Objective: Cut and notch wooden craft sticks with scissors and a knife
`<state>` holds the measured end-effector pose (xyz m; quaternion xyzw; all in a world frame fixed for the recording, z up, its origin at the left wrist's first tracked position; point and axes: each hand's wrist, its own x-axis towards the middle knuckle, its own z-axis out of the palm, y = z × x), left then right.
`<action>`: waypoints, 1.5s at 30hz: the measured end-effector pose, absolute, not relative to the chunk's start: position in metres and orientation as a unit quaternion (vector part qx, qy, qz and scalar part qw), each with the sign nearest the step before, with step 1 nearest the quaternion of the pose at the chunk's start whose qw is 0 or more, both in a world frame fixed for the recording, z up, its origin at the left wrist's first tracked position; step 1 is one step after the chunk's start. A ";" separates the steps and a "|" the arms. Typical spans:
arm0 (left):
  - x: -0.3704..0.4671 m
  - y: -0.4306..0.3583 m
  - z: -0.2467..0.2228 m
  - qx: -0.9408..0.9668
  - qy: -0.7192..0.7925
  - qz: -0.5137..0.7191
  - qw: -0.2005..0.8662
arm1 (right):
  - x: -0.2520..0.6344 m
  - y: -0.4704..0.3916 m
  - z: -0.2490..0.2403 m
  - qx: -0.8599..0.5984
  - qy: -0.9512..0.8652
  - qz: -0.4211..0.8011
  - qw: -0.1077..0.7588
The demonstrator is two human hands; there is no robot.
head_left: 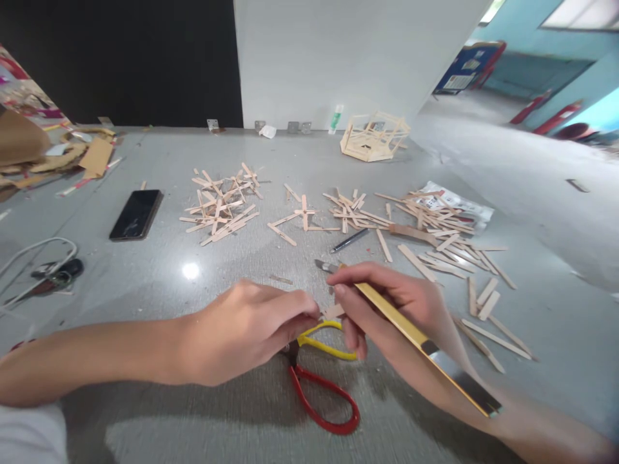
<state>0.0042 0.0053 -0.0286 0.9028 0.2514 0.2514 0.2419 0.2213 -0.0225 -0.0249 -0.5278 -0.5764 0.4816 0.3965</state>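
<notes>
My right hand (387, 303) is closed around a yellow utility knife (391, 316), its blade pointing left and away from me. Between the hands shows a small piece of wooden stick (333, 312), with the fingertips of my left hand (256, 328) pinched on its left end. Beneath both hands lie scissors (329, 390) with one red and one yellow handle loop; their blades are hidden under my left hand. A dark pen (349, 240) rests on the table just beyond the knife tip.
Wooden sticks joined in crosses (222, 203) form a pile at centre left. More loose sticks (449, 232) spread across the right, partly over a white plastic packet (464, 205). A stick-built frame (374, 137) stands at the back near a glue tube (335, 120). A phone (136, 214) lies left, beyond a cable (43, 258).
</notes>
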 end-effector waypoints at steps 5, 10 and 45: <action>0.004 0.004 -0.030 0.953 0.205 0.187 0.123 | 0.219 -0.024 -0.027 -0.524 -0.561 0.508 0.390; 0.004 0.001 -0.038 0.960 0.197 0.146 0.133 | 0.217 -0.024 -0.032 -0.506 -0.576 0.518 0.379; 0.007 0.003 -0.015 0.636 0.360 0.168 0.662 | 0.223 -0.021 -0.035 -0.475 -0.651 0.333 0.491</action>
